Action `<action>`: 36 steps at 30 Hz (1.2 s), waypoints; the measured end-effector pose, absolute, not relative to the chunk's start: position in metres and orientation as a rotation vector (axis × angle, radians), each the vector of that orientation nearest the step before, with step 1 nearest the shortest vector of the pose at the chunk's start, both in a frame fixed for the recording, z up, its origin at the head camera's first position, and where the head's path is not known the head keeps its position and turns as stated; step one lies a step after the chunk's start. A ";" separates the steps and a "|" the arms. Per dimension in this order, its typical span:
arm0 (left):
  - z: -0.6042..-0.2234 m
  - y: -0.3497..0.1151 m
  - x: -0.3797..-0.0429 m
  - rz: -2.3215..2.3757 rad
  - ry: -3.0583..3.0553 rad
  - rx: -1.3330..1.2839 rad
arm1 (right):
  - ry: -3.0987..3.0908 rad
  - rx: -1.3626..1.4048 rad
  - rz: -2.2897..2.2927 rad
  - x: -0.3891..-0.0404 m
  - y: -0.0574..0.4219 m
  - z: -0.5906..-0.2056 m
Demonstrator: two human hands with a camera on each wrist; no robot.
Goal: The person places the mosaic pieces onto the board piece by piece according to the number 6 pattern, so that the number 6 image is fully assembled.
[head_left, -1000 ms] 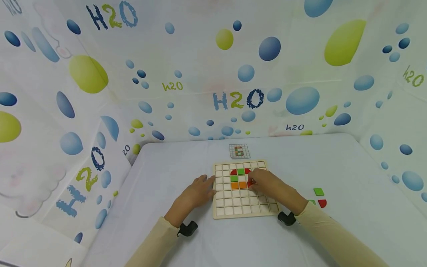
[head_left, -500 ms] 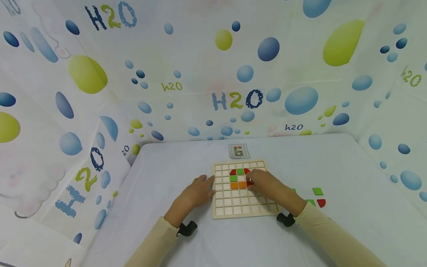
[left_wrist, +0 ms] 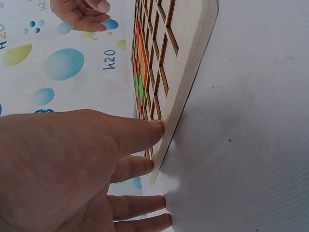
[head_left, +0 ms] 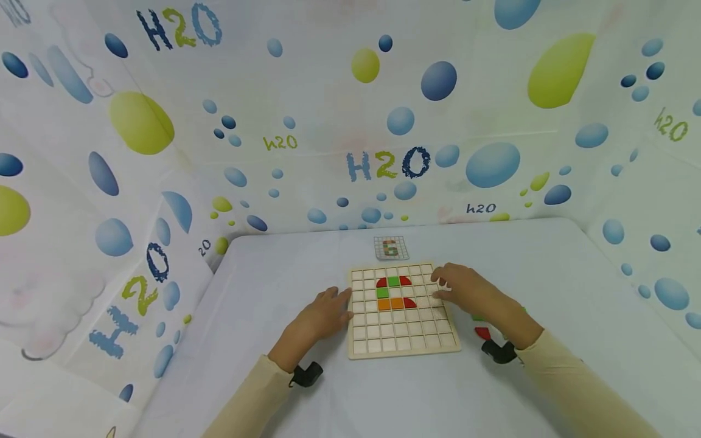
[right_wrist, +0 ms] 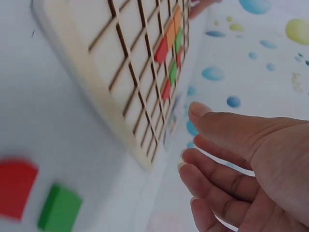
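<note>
A wooden grid board [head_left: 394, 354] lies on the white table, with colored tiles set in several cells. Green tiles [head_left: 394, 281], orange tiles [head_left: 390, 303] and a rounded red tile [head_left: 409, 303] are among them. My left hand [head_left: 320, 313] touches the board's left edge, thumb and index fingertip right at the wood in the left wrist view. Over the right edge hovers my right hand [head_left: 468, 291], its fingers loosely bent and holding nothing. In the right wrist view, a loose red tile [right_wrist: 17, 186] and a green tile [right_wrist: 59, 208] lie beside the board.
Behind the board lies a small gridded card [head_left: 391, 248] bearing a colored figure like a 6. Loose tiles right of the board, including a red one [head_left: 482, 333], are partly hidden under my right forearm. A patterned cloth wall [head_left: 317, 176] rises behind the table.
My right hand has drawn back to the right from the tiled cells, letting go of the rounded red tile, which now shows fully in its cell. My left hand stays put.
</note>
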State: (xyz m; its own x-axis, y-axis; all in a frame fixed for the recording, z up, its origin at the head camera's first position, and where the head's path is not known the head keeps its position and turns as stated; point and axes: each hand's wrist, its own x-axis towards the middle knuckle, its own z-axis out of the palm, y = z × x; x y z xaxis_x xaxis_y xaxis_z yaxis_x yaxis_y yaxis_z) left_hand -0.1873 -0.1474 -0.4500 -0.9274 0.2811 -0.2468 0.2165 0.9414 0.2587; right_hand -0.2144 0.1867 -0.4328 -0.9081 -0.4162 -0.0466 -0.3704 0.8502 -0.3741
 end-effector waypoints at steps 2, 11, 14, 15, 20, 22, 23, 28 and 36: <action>-0.450 -0.148 -0.188 0.333 2.815 0.368 | 2.927 -0.626 -0.559 -0.213 0.199 -0.428; -0.454 -0.148 -0.188 0.330 2.821 0.382 | 2.943 -0.547 -0.665 -0.204 0.249 -0.416; -0.453 -0.147 -0.188 0.325 2.826 0.379 | 2.938 -0.506 -0.711 -0.201 0.264 -0.415; -0.453 -0.147 -0.188 0.324 2.825 0.375 | 2.940 -0.496 -0.721 -0.200 0.268 -0.415; -0.451 -0.148 -0.188 0.331 2.821 0.368 | 2.952 -0.457 -0.733 -0.194 0.287 -0.421; -0.451 -0.148 -0.188 0.334 2.819 0.370 | 2.956 -0.453 -0.739 -0.191 0.293 -0.423; -0.451 -0.148 -0.188 0.331 2.818 0.370 | 2.954 -0.453 -0.748 -0.189 0.296 -0.425; -0.453 -0.148 -0.189 0.311 2.816 0.359 | 2.911 -0.407 -0.788 -0.182 0.309 -0.434; -0.454 -0.147 -0.190 0.315 2.820 0.376 | 2.831 -0.337 -0.791 -0.175 0.328 -0.449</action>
State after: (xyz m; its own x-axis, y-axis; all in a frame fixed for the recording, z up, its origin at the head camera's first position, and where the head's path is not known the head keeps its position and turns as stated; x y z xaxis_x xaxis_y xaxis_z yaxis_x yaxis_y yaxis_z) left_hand -0.1898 -0.1475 -0.4536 -0.9274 0.2841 -0.2432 0.2234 0.9424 0.2490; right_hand -0.1752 0.3277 -0.4491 -0.9575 -0.2650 -0.1136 -0.1678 0.8326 -0.5278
